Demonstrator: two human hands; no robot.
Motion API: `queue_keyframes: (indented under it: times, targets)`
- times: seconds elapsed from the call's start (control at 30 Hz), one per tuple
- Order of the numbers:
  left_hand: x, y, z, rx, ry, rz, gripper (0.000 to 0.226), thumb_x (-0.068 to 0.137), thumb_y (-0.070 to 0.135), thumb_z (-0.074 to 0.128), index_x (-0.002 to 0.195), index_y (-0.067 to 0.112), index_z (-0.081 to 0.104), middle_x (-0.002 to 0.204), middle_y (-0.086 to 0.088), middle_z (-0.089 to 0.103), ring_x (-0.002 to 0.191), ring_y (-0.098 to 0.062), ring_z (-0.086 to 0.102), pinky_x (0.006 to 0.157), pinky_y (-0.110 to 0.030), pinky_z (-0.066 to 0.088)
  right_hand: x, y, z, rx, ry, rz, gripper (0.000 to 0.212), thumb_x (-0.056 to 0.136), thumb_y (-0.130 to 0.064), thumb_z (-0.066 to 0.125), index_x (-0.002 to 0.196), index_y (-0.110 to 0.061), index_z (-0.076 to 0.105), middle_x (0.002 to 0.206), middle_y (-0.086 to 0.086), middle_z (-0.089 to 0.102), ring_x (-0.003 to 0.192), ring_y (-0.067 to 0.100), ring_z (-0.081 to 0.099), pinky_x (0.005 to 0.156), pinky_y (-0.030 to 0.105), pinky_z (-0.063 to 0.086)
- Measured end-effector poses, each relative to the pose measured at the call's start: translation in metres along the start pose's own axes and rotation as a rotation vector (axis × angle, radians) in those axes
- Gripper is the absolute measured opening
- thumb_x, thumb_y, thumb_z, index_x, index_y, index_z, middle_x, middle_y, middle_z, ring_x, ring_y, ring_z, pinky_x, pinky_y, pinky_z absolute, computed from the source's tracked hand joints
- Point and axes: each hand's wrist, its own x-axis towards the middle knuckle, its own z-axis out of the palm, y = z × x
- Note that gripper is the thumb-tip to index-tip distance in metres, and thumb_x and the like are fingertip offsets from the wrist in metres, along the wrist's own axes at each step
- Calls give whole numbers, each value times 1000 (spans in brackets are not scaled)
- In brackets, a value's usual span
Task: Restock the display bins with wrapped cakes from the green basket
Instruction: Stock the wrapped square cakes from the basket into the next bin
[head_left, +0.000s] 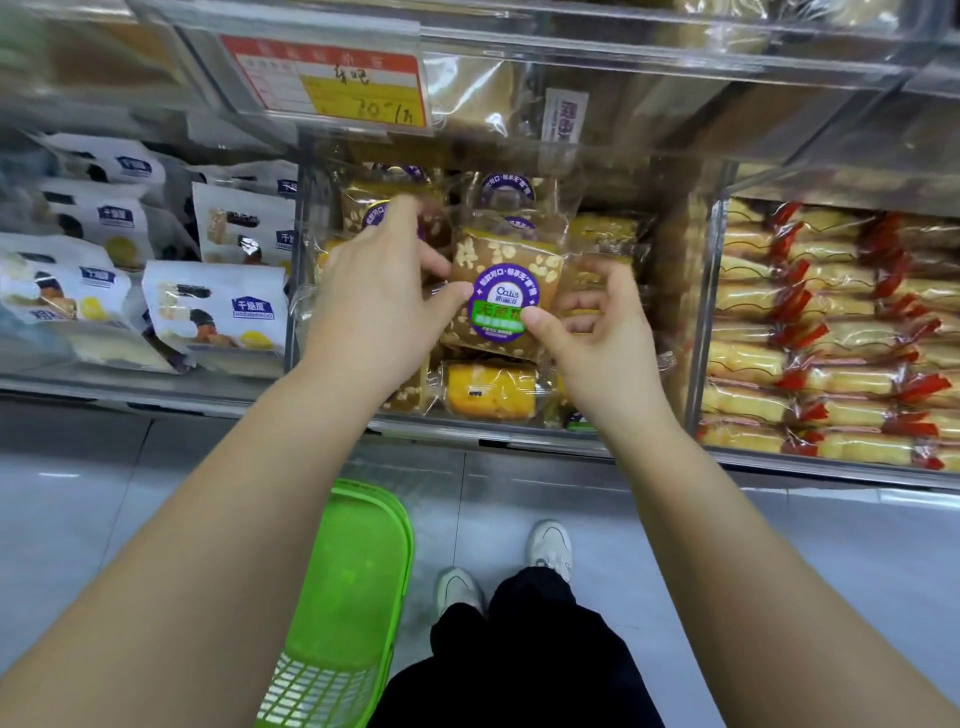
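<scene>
Grey floor tiles (78, 519) are running under clear display bins (696, 312) at our front. We are holding one wrapped cake (501, 301) over the middle bin, above other cakes lying there. Our left hand (374, 291) is pinching its left edge, thumb on the purple label, fingers behind. Our right hand (597, 327) is gripping the right side, thumb pressing the label, fingers curled behind the wrapper. Our green basket (353, 597) is sitting on the floor beside our shoes (550, 545).
</scene>
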Motion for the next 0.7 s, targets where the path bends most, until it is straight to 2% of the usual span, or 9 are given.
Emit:
queue_keyframes:
  times: [0.1,0.2,0.33,0.4,0.5,0.63,0.7]
  targets:
    - [-5,-4,5,81,24,72,56,80,28,69,131,21,44,86,9,62,101,-20,53,96,-42,36,-7,0,4,-32,14,-69,49,84,-23,66,128,-24,44,103,-13,53,88,-6,53,72,14,49]
    - [-6,-10,9,193,61,121,49,79,30,69,124,21,52,97,2,60,107,-24,48,95,-41,33,-13,1,8,-110,-42,-133,57,82,-21,68,132,-24,40,117,-9,47,92,-6,51,80,16,49]
    - [-9,-13,16,267,60,105,44,80,32,64,122,21,53,108,-3,60,112,-25,46,95,-38,31,-11,6,13,-203,-35,-156,63,78,-21,72,133,-21,40,125,-1,51,104,9,53,87,33,52]
    - [-7,-13,17,275,57,94,41,80,31,62,119,21,55,107,-3,60,112,-24,46,94,-38,31,-9,7,14,-207,-45,-149,62,78,-22,72,132,-21,41,123,-2,51,101,6,54,85,28,53]
    - [-6,-17,16,259,72,102,37,82,28,61,118,19,59,106,-4,59,109,-25,47,93,-39,33,-10,9,7,-124,-99,-92,59,80,-24,71,132,-26,43,111,-11,51,92,-5,54,72,7,48]
    - [-8,-22,13,107,95,126,38,84,32,63,119,18,60,110,-4,49,108,-22,47,89,-36,38,-16,12,-5,9,-115,-13,50,85,-22,65,132,-26,46,107,-14,55,99,-1,56,81,13,48]
    - [-13,-23,5,-113,134,166,32,86,28,62,117,19,61,108,3,47,105,-9,47,90,-20,38,-29,14,-19,40,-67,1,43,86,-22,63,127,-28,50,107,-13,57,96,-4,57,81,13,49]
